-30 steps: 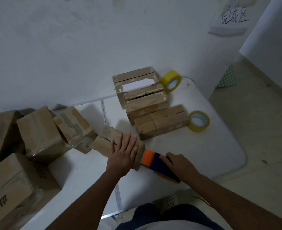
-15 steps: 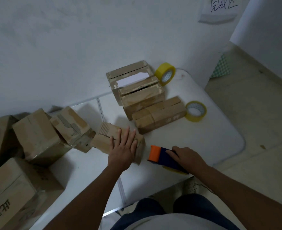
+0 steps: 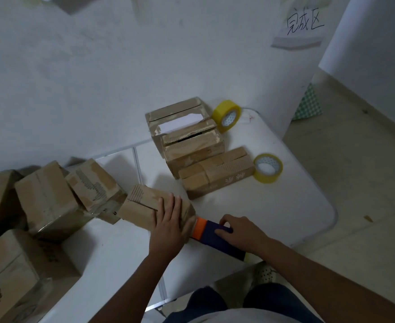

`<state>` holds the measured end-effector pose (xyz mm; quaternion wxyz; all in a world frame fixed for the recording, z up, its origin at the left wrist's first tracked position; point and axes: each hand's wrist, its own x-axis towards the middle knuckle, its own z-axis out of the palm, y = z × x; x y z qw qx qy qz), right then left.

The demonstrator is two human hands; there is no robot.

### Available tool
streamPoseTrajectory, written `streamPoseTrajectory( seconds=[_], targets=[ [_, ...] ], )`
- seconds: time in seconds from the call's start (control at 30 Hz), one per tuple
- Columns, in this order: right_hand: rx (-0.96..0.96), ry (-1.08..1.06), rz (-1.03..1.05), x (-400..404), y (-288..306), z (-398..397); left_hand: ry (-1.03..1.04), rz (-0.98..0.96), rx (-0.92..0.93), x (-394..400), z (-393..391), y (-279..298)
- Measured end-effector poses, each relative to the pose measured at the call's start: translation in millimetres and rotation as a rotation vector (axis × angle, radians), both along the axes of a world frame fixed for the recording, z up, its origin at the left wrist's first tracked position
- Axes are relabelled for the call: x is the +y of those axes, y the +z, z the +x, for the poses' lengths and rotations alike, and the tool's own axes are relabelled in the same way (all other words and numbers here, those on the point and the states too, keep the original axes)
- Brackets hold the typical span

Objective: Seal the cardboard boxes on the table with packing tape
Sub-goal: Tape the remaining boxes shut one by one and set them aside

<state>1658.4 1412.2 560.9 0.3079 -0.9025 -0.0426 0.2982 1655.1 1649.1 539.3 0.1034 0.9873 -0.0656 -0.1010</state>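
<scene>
The left hand [image 3: 168, 226] presses straight fingers flat on a small cardboard box [image 3: 150, 209] on the white surface [image 3: 112, 252], while the right hand [image 3: 243, 231] grips the tape dispenser [image 3: 211, 234], its orange end touching the box just beside those fingers.

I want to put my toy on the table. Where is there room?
Bare white table lies right of the long box, below the flat tape roll. Another patch lies in front of the left hand. The left side is crowded with a box pile.
</scene>
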Motion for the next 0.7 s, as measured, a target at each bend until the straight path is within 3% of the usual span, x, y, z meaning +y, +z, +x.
streamPoseTrajectory(
  seconds=[0.3, 0.4, 0.57, 0.7],
  targets=[
    [0.020, -0.130, -0.020, 27.8, 6.0, 22.4, 0.022, 0.081, -0.063, -7.6, -0.5, -1.2],
    [0.034, -0.169, -0.110, 19.3, 3.1, 26.4, 0.000, 0.091, -0.061, -4.9, -3.2, -0.8],
    [-0.209, -0.145, -0.269, 5.1, -2.9, 17.7, -0.231, 0.143, -0.117, 14.6, -7.8, 3.2],
    [-0.140, -0.013, -0.263, 5.4, -26.7, 14.2, -0.309, 0.116, -0.145, 37.6, -11.4, 6.2]
  ],
)
